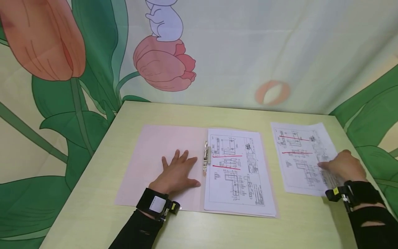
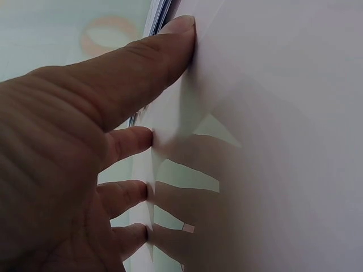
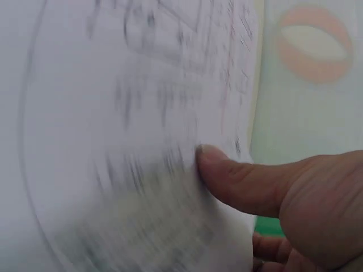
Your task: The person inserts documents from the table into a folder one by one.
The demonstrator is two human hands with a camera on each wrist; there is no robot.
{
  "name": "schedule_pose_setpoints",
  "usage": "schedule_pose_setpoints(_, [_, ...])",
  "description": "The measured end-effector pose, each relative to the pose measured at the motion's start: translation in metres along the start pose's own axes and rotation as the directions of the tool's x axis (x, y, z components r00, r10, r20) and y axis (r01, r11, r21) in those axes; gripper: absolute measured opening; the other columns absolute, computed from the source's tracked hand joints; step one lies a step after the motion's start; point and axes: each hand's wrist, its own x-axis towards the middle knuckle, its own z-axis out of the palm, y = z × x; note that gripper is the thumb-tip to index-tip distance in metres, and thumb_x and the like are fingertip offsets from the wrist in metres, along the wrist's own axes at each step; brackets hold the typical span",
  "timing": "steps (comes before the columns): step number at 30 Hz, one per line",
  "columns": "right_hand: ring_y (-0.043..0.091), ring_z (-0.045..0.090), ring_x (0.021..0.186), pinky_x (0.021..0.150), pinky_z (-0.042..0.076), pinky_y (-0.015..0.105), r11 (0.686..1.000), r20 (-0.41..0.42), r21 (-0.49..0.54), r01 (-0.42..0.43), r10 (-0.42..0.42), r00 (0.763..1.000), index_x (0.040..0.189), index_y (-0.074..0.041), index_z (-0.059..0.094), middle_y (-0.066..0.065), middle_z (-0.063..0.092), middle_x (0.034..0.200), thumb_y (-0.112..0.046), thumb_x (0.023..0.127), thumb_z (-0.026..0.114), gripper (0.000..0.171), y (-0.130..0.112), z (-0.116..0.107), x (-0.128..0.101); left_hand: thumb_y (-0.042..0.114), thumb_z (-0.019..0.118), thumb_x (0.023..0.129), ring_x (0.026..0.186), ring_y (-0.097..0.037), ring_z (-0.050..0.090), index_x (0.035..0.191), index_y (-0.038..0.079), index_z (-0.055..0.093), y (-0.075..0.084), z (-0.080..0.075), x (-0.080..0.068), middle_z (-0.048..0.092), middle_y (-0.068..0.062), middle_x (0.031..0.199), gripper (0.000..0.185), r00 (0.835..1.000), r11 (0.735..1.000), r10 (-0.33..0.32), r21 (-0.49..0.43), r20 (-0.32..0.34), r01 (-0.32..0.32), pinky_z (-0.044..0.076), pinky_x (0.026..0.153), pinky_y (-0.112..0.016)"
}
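A pink folder (image 1: 168, 138) lies spread out, its left cover under my left hand (image 1: 175, 173). That hand's fingers are spread, and in the left wrist view the thumb (image 2: 153, 56) and fingertips press on the smooth cover. A metal clip (image 1: 206, 159) runs along the fold. On the folder's right side lies a stack of printed drawings (image 1: 230, 186) with two red lines on the top one. Over at the right, my right hand (image 1: 346, 167) pinches the right edge of a loose drawing sheet (image 1: 295, 180); the thumb (image 3: 238, 181) is on its printed face and the other fingers are behind it.
The pale wooden table (image 1: 192, 231) ends at a back edge against a curtain (image 1: 236, 69) printed with tulips and leaves. Wrist cameras are strapped to both arms (image 1: 155, 204). A strip of table lies between the folder and the loose sheet.
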Motion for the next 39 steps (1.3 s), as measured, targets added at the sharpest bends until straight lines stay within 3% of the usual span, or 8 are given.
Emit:
schedule_pose_setpoints(4, [0.04, 0.06, 0.075, 0.059, 0.042, 0.042, 0.993, -0.098, -0.039, 0.114, -0.117, 0.988, 0.116, 0.027, 0.056, 0.034, 0.066, 0.089, -0.023, 0.098, 0.067, 0.054, 0.002, -0.007, -0.007, 0.049, 0.087, 0.083, 0.163, -0.045, 0.007, 0.16, 0.024, 0.047, -0.001, 0.001, 0.0, 0.023, -0.014, 0.175, 0.091, 1.0, 1.0, 0.003, 0.005, 0.004, -0.003, -0.002, 0.118, -0.083])
schedule_pose_setpoints(7, [0.038, 0.059, 0.073, 0.058, 0.04, 0.041, 0.99, -0.161, -0.054, 0.133, -0.14, 0.977, 0.112, 0.023, 0.059, 0.033, 0.066, 0.088, -0.018, 0.101, 0.063, 0.043, -0.005, -0.011, -0.013, 0.05, 0.087, 0.083, 0.163, -0.045, 0.007, 0.161, 0.024, 0.047, -0.001, 0.001, 0.0, 0.023, -0.014, 0.175, 0.091, 1.0, 1.0, 0.002, 0.008, 0.004, -0.002, -0.002, 0.118, -0.083])
schedule_pose_setpoints(19, [0.038, 0.064, 0.071, 0.047, 0.045, 0.032, 0.978, -0.436, 0.15, 0.142, -0.063, 0.898, 0.131, 0.02, 0.06, 0.042, 0.064, 0.11, -0.025, 0.111, 0.046, 0.051, -0.045, -0.03, -0.049, 0.048, 0.087, 0.084, 0.163, -0.046, 0.008, 0.16, 0.022, 0.047, -0.002, -0.001, -0.003, 0.024, -0.015, 0.175, 0.09, 1.0, 1.0, 0.013, -0.002, 0.004, -0.013, -0.002, 0.118, -0.083])
schedule_pose_setpoints(24, [0.02, 0.06, 0.063, 0.042, 0.045, 0.024, 0.958, -0.471, 0.269, 0.101, 0.04, 0.881, 0.142, 0.015, 0.055, 0.04, 0.062, 0.122, -0.029, 0.112, 0.044, 0.055, -0.059, -0.038, -0.061, 0.049, 0.087, 0.083, 0.163, -0.046, 0.007, 0.161, 0.023, 0.047, -0.002, -0.001, -0.002, 0.022, -0.015, 0.175, 0.091, 1.0, 1.0, 0.009, -0.002, 0.006, -0.009, -0.003, 0.118, -0.084])
schedule_pose_setpoints(29, [0.005, 0.055, 0.061, 0.046, 0.048, 0.023, 0.935, -0.45, 0.34, 0.103, 0.065, 0.891, 0.147, 0.008, 0.056, 0.033, 0.064, 0.124, -0.037, 0.111, 0.047, 0.058, -0.069, -0.031, -0.069, 0.049, 0.087, 0.083, 0.163, -0.045, 0.007, 0.161, 0.023, 0.047, -0.003, -0.001, -0.002, 0.023, -0.015, 0.175, 0.092, 1.0, 1.0, 0.006, 0.0, 0.006, -0.006, -0.003, 0.118, -0.083])
schedule_pose_setpoints(33, [0.003, 0.058, 0.06, 0.05, 0.05, 0.027, 0.914, -0.416, 0.369, 0.166, 0.003, 0.91, 0.139, 0.009, 0.062, 0.009, 0.071, 0.093, -0.041, 0.109, 0.053, 0.059, -0.075, -0.011, -0.072, 0.049, 0.087, 0.083, 0.163, -0.045, 0.007, 0.161, 0.023, 0.047, -0.003, -0.002, -0.002, 0.023, -0.015, 0.175, 0.091, 1.0, 1.0, 0.004, 0.005, 0.004, -0.004, -0.003, 0.118, -0.083])
schedule_pose_setpoints(36, [0.006, 0.061, 0.064, 0.053, 0.051, 0.027, 0.893, -0.361, 0.408, 0.188, -0.031, 0.932, 0.137, 0.01, 0.063, 0.007, 0.07, 0.092, -0.041, 0.109, 0.054, 0.059, -0.082, 0.012, -0.073, 0.048, 0.087, 0.083, 0.163, -0.045, 0.008, 0.16, 0.023, 0.047, -0.003, -0.001, -0.002, 0.023, -0.015, 0.175, 0.09, 1.0, 1.0, 0.006, 0.006, 0.001, -0.006, -0.003, 0.118, -0.084])
schedule_pose_setpoints(39, [0.009, 0.063, 0.068, 0.054, 0.053, 0.027, 0.872, -0.3, 0.45, 0.192, -0.054, 0.952, 0.135, 0.01, 0.063, 0.022, 0.07, 0.107, -0.038, 0.11, 0.054, 0.055, -0.093, 0.04, -0.076, 0.048, 0.088, 0.083, 0.163, -0.046, 0.008, 0.16, 0.023, 0.048, -0.004, 0.0, -0.002, 0.024, -0.015, 0.175, 0.091, 1.0, 1.0, 0.009, 0.006, -0.002, -0.009, -0.003, 0.117, -0.084])
